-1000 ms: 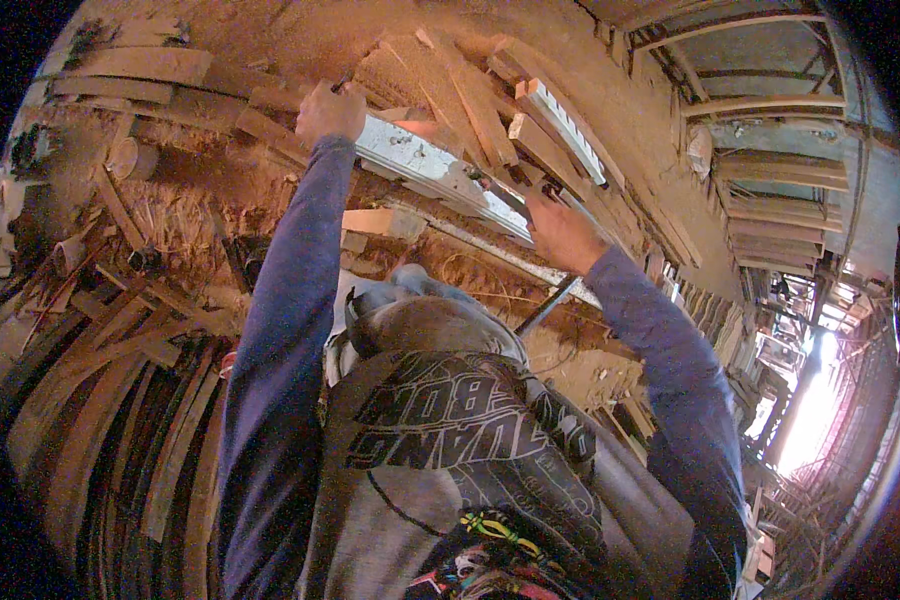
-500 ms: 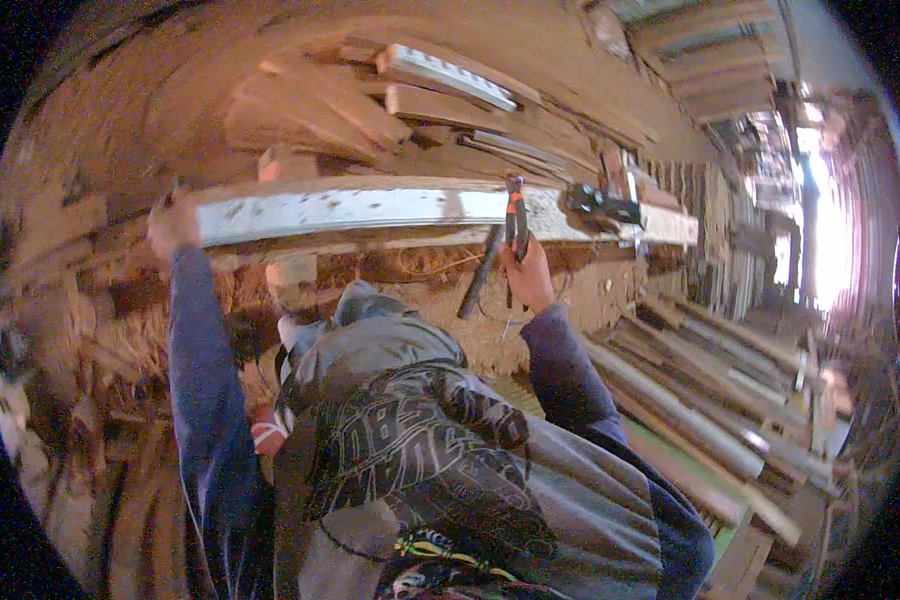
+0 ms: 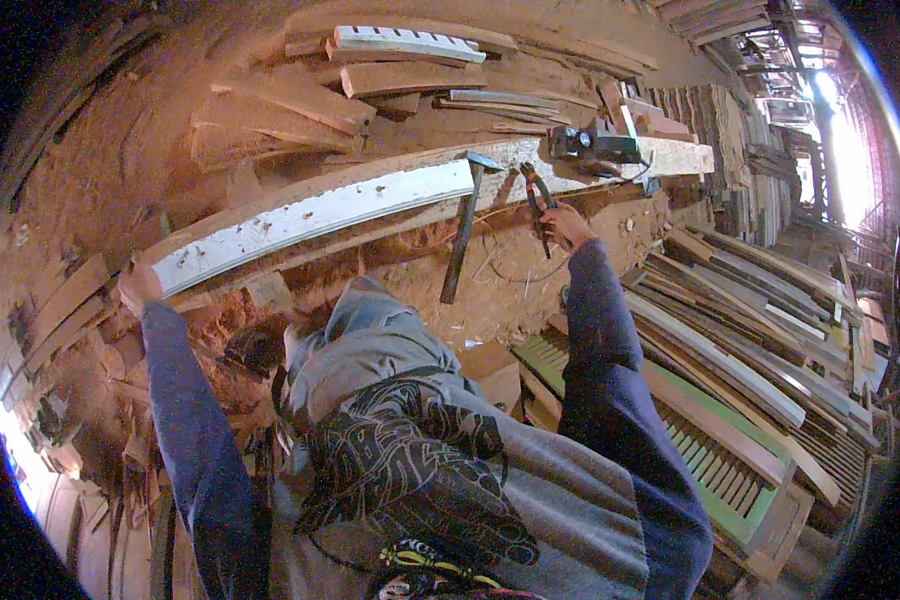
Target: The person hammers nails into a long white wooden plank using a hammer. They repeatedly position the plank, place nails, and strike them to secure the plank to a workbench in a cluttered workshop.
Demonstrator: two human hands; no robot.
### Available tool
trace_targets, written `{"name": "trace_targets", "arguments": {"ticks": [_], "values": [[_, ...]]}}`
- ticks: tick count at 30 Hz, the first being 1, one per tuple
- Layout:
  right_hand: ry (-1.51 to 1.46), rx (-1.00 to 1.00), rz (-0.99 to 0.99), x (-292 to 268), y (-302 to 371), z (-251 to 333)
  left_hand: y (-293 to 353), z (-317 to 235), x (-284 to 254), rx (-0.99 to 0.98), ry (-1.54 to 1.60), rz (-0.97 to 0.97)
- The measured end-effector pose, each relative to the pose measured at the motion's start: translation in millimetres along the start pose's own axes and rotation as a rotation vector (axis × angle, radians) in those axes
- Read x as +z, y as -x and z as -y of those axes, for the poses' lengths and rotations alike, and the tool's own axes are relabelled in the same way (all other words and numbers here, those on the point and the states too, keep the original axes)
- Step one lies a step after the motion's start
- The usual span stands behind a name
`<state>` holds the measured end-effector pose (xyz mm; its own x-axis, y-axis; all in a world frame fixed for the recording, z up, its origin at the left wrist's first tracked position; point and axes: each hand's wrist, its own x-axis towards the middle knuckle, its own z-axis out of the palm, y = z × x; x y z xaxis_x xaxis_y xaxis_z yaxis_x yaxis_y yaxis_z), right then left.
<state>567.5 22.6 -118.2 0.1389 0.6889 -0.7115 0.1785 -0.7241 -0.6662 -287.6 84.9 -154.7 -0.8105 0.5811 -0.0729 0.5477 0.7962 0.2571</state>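
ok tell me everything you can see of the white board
The white board is long and narrow, apparently painted wood, with dark marks dotting its face and a grooved lower edge. It lies along a timber, rising rightward in the picture. The left hand is at its left end; a hammer lies at its right end.

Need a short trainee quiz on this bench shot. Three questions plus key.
1. What does the right hand hold? a) a saw b) pliers c) a brush
2. True or false: the left hand is at the left end of the white board.
3. Which tool lies just left of the pliers, its handle pointing toward the wearer?

Key: 1. b; 2. true; 3. the hammer.
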Motion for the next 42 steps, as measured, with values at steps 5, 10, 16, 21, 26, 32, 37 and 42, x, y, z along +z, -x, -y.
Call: {"name": "trace_targets", "arguments": {"ticks": [5,10,16,21,26,32,37,42], "values": [[-0.090,0.161,0.073,-39,-29,-32,-4,-3,1,-0.091,-0.042,-0.005],[-0.373,0.111,0.123,-35,-23,-43,2,-6,-5,-0.066,0.078,-0.016],[-0.084,0.206,0.032,1,28,15,-2,-8,-8,-0.047,0.029,0.090],[-0.404,0.125,0.136,6,22,1,2,-7,-10,0.030,0.010,0.048],[-0.239,0.226,0.055,-9,4,-19,4,-6,-7,0.100,0.050,0.026],[-0.019,0.136,0.041,10,30,12,7,-10,-11,0.025,0.055,0.072],[-0.341,0.057,0.124,26,34,9,10,-10,-11,0.018,0.090,0.020],[-0.626,-0.022,0.024,25,47,6,-1,-4,2,0.056,0.081,0.061]]}}
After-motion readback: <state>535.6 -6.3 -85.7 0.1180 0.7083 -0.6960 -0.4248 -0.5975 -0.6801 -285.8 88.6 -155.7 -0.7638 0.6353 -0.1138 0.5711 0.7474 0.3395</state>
